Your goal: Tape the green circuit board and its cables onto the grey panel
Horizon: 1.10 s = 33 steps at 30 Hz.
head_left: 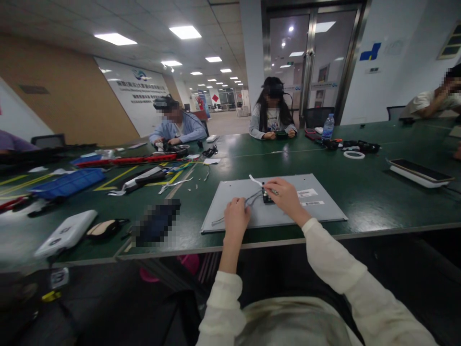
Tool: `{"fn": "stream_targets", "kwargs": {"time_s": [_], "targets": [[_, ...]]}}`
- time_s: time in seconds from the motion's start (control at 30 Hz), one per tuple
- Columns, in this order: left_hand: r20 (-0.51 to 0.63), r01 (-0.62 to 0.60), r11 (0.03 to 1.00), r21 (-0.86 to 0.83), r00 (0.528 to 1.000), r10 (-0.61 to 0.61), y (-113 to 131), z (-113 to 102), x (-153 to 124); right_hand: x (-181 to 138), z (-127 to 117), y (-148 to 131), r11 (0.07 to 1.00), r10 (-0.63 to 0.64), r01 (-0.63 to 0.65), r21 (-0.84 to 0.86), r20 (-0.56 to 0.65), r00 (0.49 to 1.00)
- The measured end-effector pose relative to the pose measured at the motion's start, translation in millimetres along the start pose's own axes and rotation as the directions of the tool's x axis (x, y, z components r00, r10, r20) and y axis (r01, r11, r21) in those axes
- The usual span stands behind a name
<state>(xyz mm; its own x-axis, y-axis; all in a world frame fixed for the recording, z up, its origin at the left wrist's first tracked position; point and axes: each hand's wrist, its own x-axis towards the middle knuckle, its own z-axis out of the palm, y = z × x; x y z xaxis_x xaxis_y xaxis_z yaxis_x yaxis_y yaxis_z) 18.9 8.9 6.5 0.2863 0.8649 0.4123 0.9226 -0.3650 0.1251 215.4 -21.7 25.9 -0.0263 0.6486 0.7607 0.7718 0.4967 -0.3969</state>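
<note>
A flat grey metal panel (pixel 317 211) lies on the green table in front of me. Near its middle sits a small dark circuit board (pixel 267 196), with thin grey wires (pixel 252 198) and a white ribbon strip (pixel 255 180) running from it. My right hand (pixel 286 193) rests over the board, fingers curled and pinched at its edge. My left hand (pixel 236 216) lies on the panel with its fingers closed around the wires. White labels (pixel 308 193) are stuck to the right of the board.
A white box (pixel 66 233), a dark pouch (pixel 106 227) and a blurred dark object (pixel 157 222) lie at my left. A blue tray (pixel 68 183), red strips and loose parts lie farther left. Three other people sit across the green table (pixel 378 192). A phone on a white box (pixel 419 172) lies right.
</note>
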Motion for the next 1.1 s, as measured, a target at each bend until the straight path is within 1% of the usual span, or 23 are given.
{"fn": "stream_targets", "kwargs": {"time_s": [0.13, 0.3, 0.43, 0.6, 0.77, 0.97, 1.1], "targets": [[0.054, -0.032, 0.999, -0.004, 0.998, 0.032, 11, 2, 13, 11, 24, -4, 0.993, -0.005, 0.016, -0.114, 0.098, 0.995], [0.077, -0.069, 0.997, -0.031, 0.994, 0.071, 15, 7, 21, 6, 42, 1, 0.978, 0.002, 0.044, -0.205, 0.220, 0.975], [0.059, -0.098, 0.994, -0.052, 0.993, 0.101, 12, 11, 22, 0, 45, 3, 0.969, 0.006, 0.057, -0.240, 0.253, 0.967], [0.083, -0.075, 0.996, -0.054, 0.993, 0.079, 13, 13, 24, -2, 47, 0, 0.967, 0.004, 0.074, -0.243, 0.304, 0.953], [0.079, -0.050, 0.996, -0.076, 0.995, 0.056, 12, 12, 25, -5, 50, -1, 0.976, -0.020, 0.092, -0.199, 0.337, 0.941], [0.046, -0.039, 0.993, -0.112, 0.998, 0.044, 12, 12, 24, -7, 52, 1, 0.978, -0.069, 0.134, -0.158, 0.363, 0.929], [0.028, -0.086, 0.986, -0.146, 0.995, 0.091, 11, 14, 24, -7, 52, 0, 0.975, -0.098, 0.165, -0.151, 0.375, 0.922]]}}
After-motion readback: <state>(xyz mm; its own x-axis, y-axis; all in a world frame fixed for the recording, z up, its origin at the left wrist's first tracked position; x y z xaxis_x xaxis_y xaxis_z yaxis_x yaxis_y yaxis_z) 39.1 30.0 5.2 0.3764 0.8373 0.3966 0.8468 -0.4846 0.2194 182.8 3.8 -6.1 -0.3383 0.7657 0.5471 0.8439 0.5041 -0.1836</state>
